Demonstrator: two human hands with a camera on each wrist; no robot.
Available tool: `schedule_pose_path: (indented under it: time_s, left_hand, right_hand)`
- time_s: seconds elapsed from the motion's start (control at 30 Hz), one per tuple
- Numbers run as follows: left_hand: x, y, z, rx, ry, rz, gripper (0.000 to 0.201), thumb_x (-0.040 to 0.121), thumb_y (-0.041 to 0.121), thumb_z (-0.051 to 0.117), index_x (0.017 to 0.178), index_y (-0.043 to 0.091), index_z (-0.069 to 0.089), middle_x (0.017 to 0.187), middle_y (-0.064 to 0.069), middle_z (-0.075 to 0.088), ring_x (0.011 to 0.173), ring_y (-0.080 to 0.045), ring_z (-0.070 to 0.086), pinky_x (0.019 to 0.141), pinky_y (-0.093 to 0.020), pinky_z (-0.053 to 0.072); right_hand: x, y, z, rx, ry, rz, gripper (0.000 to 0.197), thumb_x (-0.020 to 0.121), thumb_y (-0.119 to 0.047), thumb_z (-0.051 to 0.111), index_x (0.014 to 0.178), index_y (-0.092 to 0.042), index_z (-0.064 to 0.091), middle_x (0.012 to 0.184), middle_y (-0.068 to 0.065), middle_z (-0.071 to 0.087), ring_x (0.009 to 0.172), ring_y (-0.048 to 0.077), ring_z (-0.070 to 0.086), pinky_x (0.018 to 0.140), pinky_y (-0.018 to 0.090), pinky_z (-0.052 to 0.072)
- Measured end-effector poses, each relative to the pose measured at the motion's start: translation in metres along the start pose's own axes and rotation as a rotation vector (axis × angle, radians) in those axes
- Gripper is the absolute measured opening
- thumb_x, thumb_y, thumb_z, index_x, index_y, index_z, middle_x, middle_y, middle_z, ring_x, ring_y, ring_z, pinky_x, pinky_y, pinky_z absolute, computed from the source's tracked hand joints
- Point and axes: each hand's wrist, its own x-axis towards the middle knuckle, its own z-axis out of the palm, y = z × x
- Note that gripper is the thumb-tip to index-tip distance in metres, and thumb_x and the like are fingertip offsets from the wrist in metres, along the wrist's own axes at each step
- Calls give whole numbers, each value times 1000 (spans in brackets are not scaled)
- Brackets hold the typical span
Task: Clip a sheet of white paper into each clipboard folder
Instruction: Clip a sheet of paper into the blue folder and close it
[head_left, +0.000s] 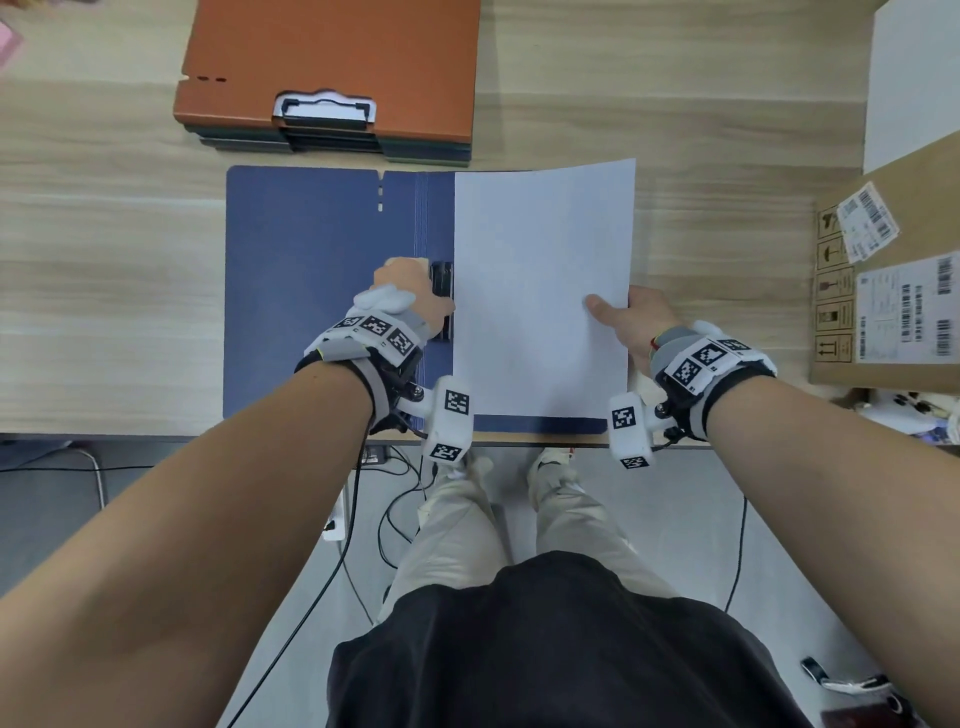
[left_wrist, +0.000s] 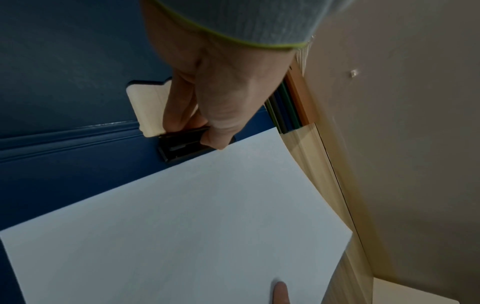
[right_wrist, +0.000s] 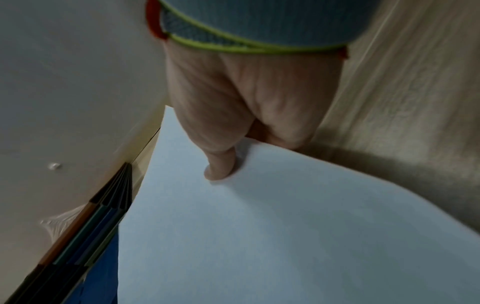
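Fingers of your left hand (head_left: 410, 291) squeeze the black clip (left_wrist: 182, 144) of the open blue folder (head_left: 311, 291) on the desk (head_left: 104, 260). Your right hand (head_left: 641, 322) pinches the paper (head_left: 545, 291), thumb on top, its left edge at the clip, apparently not yet clamped. Behind, the stack of closed folders (head_left: 332, 67) seemingly still awaits sheets.
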Motion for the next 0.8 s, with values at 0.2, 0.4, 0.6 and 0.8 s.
schedule_pose_path:
  time_s: [0.2,0.4,0.6,0.8]
  left_hand:
    - [0,-6,-2,-70,2,41,25,79,33,71,100,21,68,98,3,69,77,-20,63,80,-32,56]
    - [2,-14,2,-136,7,85,7,79,27,71,81,21,68,74,6,63,60,-16,55,59,-23,47]
    - [5,-16,3,-138,14,102,8,79,27,71,79,21,66,76,4,62,56,-14,51,52,-21,37]
    - [5,-16,5,-125,17,127,10,78,27,70,72,20,66,71,2,62,56,-16,52,56,-22,41]
  right_hand:
    - [2,3,-5,10,-59,78,50,88,-35,70,129,-9,59,126,4,65,119,26,58,109,43,42]
    - [11,11,2,-24,-105,71,76,72,-50,80,132,-7,57,126,4,65,118,25,59,107,43,43]
    - [6,4,12,46,-58,91,69,68,-44,82,120,-4,65,114,5,71,107,26,66,102,43,49]
    - [8,1,12,129,-11,113,88,53,-52,86,124,-4,62,118,9,68,108,28,65,99,45,51]
